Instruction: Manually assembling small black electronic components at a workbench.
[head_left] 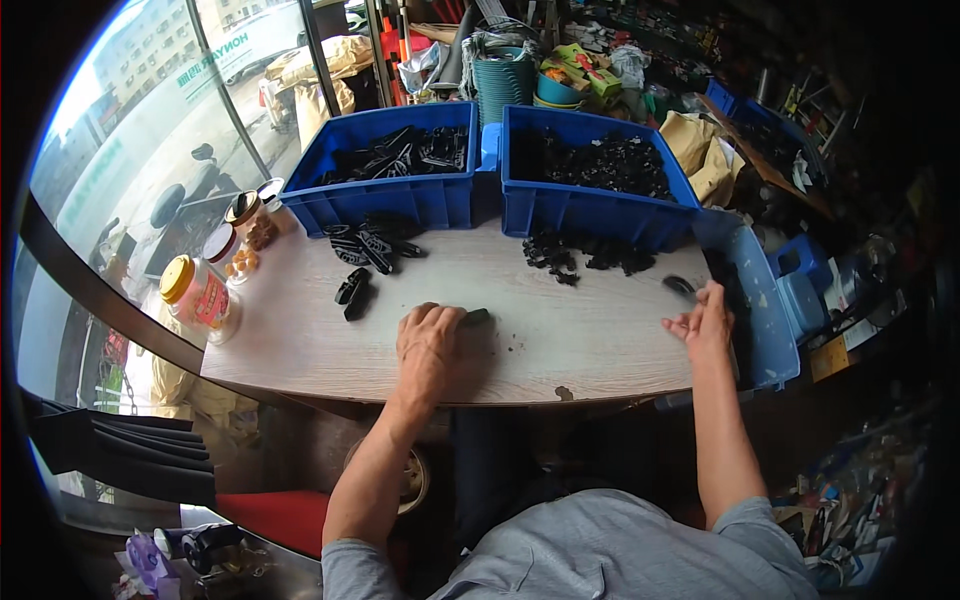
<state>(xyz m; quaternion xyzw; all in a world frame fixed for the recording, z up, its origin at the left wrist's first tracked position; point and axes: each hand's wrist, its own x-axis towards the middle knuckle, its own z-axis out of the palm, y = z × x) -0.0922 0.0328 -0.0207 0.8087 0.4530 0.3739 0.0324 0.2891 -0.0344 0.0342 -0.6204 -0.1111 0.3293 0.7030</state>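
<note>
My left hand (428, 345) rests on the table (560, 350), its fingers curled over a dark piece (476, 317) that sticks out on the right; its kind cannot be made out. Over the table's right end is my right hand (703, 322), its fingers apart. A blurred, oval black piece (680, 286) shows just left of the right fingertips, seemingly not gripped. Beyond my left hand lie several long, ribbed black parts (372, 245) and a separate pair of similar black parts (352, 292). Small black parts (590, 254) are heaped farther right.
Two blue bins stand along the far side: the left bin (400, 200) holds long black parts, the right bin (600, 212) small ones. A light blue tub (768, 310) adjoins the right edge. Lidded jars (205, 295) line the left edge by the window.
</note>
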